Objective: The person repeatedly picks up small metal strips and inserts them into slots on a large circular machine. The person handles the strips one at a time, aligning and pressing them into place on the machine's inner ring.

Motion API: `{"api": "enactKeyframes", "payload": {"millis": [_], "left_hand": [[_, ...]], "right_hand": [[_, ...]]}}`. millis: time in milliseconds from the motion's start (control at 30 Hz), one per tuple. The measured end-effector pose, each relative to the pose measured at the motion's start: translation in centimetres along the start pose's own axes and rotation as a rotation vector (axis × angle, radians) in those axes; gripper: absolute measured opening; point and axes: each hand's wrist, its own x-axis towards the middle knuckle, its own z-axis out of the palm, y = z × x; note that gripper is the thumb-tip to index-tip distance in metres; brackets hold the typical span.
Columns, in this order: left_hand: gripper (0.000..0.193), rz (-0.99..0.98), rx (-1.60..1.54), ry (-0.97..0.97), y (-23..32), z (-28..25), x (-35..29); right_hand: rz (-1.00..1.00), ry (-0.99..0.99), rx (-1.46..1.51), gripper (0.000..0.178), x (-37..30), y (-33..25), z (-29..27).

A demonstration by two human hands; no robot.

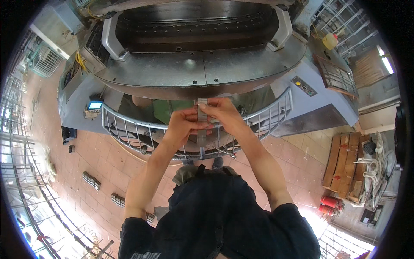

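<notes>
Seen from the head camera, a person in a dark short-sleeved top holds a small grey metal strip (pixel 202 113) upright between both hands in front of a large grey machine (pixel 189 73). The left hand (pixel 183 125) pinches the strip's lower part from the left, fingers curled closed against it; the right hand (pixel 222 114) grips it from the right and slightly higher, thumb and fingertips closed on its upper part. The strip's top end rises just clear above both grips, and its lower end runs down behind the left fingers. Directly beyond the hands curves a grey wire guard rail (pixel 267 116), with the machine's round steel table (pixel 241 69) above it. Below the grips lie a tiled floor (pixel 103 164), with wooden pallets (pixel 343 166) and red cylinders (pixel 331 203) well off to the right.
</notes>
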Motion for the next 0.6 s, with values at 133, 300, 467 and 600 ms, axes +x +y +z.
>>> {"api": "enactKeyframes", "payload": {"millis": [133, 300, 467, 600], "left_hand": [[0.036, -0.004, -0.005, -0.069, -1.1, -0.2, -2.3], [0.037, -0.041, -0.021, -0.069, -1.0, -0.9, -3.3], [0.038, -0.078, -0.037, -0.073, -0.8, -1.2, -4.0], [0.040, -0.026, -0.072, -0.105, -0.8, -1.9, -4.2]], "right_hand": [[-0.059, 0.026, -0.111, 0.027, -1.8, 0.1, -0.2], [-0.125, 0.001, -0.351, 0.025, -2.9, -0.2, 1.1], [-0.017, 0.014, -0.407, 0.022, -3.0, -0.7, 2.2], [-0.115, -0.026, -0.366, 0.026, -3.5, -0.7, 2.3]]}}
